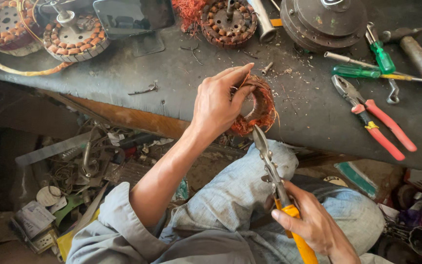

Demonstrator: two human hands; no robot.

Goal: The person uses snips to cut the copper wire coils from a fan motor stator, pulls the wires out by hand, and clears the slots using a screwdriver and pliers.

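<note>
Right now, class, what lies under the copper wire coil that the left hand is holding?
Under the coil is the dark workbench, strewn with small scraps. The yellow-handled snips in the right hand reach its lower edge. The left hand covers the coil's left side.

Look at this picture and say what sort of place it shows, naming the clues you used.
Probably a small motor repair workshop. Wound stators with copper coils sit on a grimy workbench, red-handled snips and screwdrivers lie alongside, and the left hand steadies a copper winding while the right hand holds yellow-handled cutters to it.
</note>
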